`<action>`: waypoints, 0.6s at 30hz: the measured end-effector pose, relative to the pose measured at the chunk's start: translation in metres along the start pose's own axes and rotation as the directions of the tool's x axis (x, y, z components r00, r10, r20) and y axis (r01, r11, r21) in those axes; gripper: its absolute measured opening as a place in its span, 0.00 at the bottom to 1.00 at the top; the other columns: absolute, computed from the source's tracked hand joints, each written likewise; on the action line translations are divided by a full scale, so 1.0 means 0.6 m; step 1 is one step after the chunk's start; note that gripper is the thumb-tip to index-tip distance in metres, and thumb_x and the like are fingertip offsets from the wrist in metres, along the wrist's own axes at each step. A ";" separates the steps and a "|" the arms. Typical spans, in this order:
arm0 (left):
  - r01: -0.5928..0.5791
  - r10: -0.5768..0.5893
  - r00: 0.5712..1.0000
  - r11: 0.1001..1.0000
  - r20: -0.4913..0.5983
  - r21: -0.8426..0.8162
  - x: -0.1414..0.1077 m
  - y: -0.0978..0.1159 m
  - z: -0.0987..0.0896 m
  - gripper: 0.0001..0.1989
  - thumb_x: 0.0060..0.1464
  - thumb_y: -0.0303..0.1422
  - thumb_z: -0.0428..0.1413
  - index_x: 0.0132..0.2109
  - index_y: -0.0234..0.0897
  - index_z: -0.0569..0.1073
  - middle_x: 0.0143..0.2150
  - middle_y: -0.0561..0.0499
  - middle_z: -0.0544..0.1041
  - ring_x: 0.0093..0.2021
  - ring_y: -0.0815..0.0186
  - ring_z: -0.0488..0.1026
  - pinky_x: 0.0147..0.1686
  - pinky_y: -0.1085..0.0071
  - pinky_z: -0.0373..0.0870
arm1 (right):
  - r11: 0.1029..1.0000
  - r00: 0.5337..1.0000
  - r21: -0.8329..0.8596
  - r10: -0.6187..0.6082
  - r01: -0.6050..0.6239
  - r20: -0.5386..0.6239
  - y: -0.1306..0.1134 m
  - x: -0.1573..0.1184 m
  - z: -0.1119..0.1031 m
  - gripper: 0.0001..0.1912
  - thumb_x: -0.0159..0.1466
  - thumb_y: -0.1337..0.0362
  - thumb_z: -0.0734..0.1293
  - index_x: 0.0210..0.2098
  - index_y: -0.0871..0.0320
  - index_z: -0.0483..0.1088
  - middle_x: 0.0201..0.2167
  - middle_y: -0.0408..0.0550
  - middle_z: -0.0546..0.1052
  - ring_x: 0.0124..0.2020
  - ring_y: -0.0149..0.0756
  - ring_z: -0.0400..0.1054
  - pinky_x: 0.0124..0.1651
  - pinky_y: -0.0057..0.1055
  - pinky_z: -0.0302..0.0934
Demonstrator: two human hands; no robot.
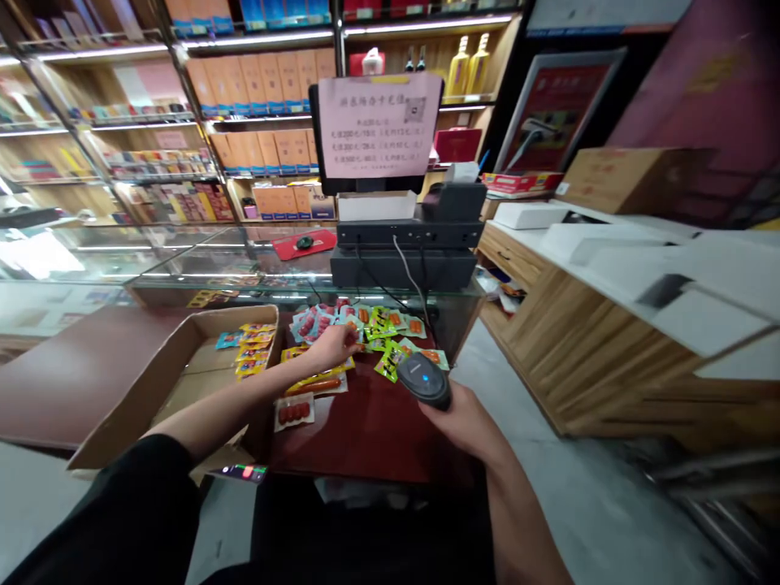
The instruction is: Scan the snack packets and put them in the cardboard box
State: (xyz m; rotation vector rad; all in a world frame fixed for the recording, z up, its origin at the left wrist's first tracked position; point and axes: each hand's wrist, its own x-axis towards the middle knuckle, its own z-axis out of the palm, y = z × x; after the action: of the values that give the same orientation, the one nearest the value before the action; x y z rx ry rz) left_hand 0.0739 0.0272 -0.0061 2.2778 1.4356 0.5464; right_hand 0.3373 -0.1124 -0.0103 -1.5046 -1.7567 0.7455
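My right hand point(457, 418) is wrapped round the handle of a black barcode scanner point(425, 380), which has a small blue light on top. The scanner's head points away from me over the dark red tabletop point(371, 439). Over a spread of small snack packets, my left hand point(334, 346) has its fingers drawn together; what they pinch, if anything, is too small to make out. Around it lie packets of red sausages point(314, 323), green packets point(383, 322) and orange sausage packets point(414, 326). Nearer me are a long sausage packet point(317, 385) and a clear packet of dark red sausages point(295, 412).
An open cardboard box point(201, 366) with several yellow packets point(254, 351) stands on the left. Behind the packets are a glass counter point(274, 272) and a cash register point(405, 236) with hanging cables. A phone point(242, 472) lies by the box's near edge. Wooden cabinets point(578, 349) stand right.
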 end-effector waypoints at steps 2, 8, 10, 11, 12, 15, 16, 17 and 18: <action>-0.081 0.079 0.996 0.996 0.045 0.032 0.014 0.017 0.030 0.14 0.49 0.33 0.62 0.43 0.34 0.75 0.39 0.47 0.79 0.39 0.62 0.76 0.41 0.69 0.71 | 0.999 0.999 -0.014 0.034 -0.034 -0.034 0.008 -0.009 -0.013 0.16 0.57 0.63 0.67 0.45 0.57 0.73 0.43 0.49 0.81 0.45 0.43 0.75 0.48 0.35 0.67; -0.419 0.393 0.905 0.889 0.163 0.183 0.037 0.062 0.086 0.27 0.49 0.30 0.62 0.57 0.37 0.70 0.53 0.43 0.72 0.53 0.58 0.70 0.53 0.64 0.67 | 0.997 0.992 -0.020 0.074 -0.076 -0.100 0.026 -0.027 -0.035 0.18 0.56 0.63 0.67 0.47 0.57 0.74 0.43 0.50 0.81 0.46 0.44 0.75 0.49 0.35 0.66; -0.482 0.445 0.874 0.845 0.197 0.231 0.045 0.067 0.096 0.31 0.47 0.31 0.63 0.60 0.37 0.67 0.58 0.41 0.68 0.57 0.55 0.67 0.56 0.62 0.64 | 0.996 0.991 -0.019 0.087 -0.090 -0.105 0.028 -0.030 -0.040 0.18 0.56 0.64 0.67 0.46 0.57 0.74 0.43 0.50 0.81 0.46 0.44 0.75 0.49 0.35 0.66; -0.496 0.454 0.866 0.831 0.207 0.253 0.049 0.067 0.100 0.34 0.46 0.32 0.65 0.61 0.36 0.66 0.60 0.39 0.66 0.58 0.53 0.65 0.57 0.60 0.63 | 0.995 0.990 -0.017 0.094 -0.096 -0.105 0.028 -0.032 -0.043 0.17 0.56 0.64 0.67 0.46 0.57 0.74 0.43 0.50 0.81 0.46 0.44 0.75 0.49 0.35 0.66; -0.504 0.457 0.862 0.819 0.217 0.274 0.053 0.067 0.103 0.37 0.45 0.33 0.66 0.62 0.36 0.65 0.62 0.38 0.64 0.59 0.51 0.64 0.58 0.58 0.62 | 0.995 0.990 -0.015 0.099 -0.101 -0.103 0.027 -0.032 -0.045 0.17 0.56 0.64 0.67 0.46 0.58 0.74 0.43 0.50 0.81 0.46 0.44 0.75 0.49 0.35 0.66; -0.508 0.441 0.858 0.800 0.263 0.319 0.065 0.065 0.109 0.42 0.41 0.36 0.68 0.63 0.33 0.64 0.62 0.35 0.64 0.59 0.47 0.62 0.58 0.56 0.60 | 0.993 0.989 -0.007 0.113 -0.115 -0.098 0.026 -0.034 -0.050 0.17 0.56 0.64 0.67 0.45 0.58 0.74 0.42 0.51 0.81 0.46 0.44 0.75 0.49 0.36 0.66; -0.502 0.425 0.861 0.799 0.279 0.331 0.068 0.065 0.109 0.42 0.41 0.37 0.68 0.63 0.32 0.64 0.61 0.35 0.66 0.58 0.47 0.63 0.57 0.56 0.60 | 0.993 0.989 -0.005 0.116 -0.117 -0.095 0.026 -0.033 -0.050 0.17 0.56 0.64 0.67 0.45 0.58 0.74 0.42 0.51 0.81 0.46 0.44 0.75 0.49 0.37 0.66; -0.489 0.405 0.867 0.801 0.289 0.344 0.070 0.065 0.107 0.42 0.41 0.37 0.68 0.62 0.32 0.64 0.58 0.36 0.68 0.57 0.48 0.63 0.57 0.56 0.61 | 0.993 0.989 -0.003 0.117 -0.117 -0.093 0.026 -0.033 -0.050 0.17 0.56 0.64 0.67 0.45 0.58 0.74 0.42 0.51 0.81 0.46 0.45 0.75 0.49 0.37 0.66; -0.472 0.383 0.876 0.805 0.292 0.359 0.070 0.065 0.105 0.40 0.41 0.36 0.68 0.61 0.33 0.66 0.56 0.37 0.70 0.56 0.48 0.64 0.56 0.57 0.61 | 0.994 0.990 0.001 0.113 -0.113 -0.090 0.026 -0.032 -0.049 0.17 0.56 0.64 0.67 0.45 0.58 0.74 0.42 0.51 0.81 0.46 0.45 0.75 0.49 0.37 0.66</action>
State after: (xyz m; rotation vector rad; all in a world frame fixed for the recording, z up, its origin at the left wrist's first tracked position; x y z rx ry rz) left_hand 0.1530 0.0426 -0.0344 2.9367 0.9981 0.1078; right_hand 0.3719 -0.1294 -0.0078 -1.6261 -1.6183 0.7185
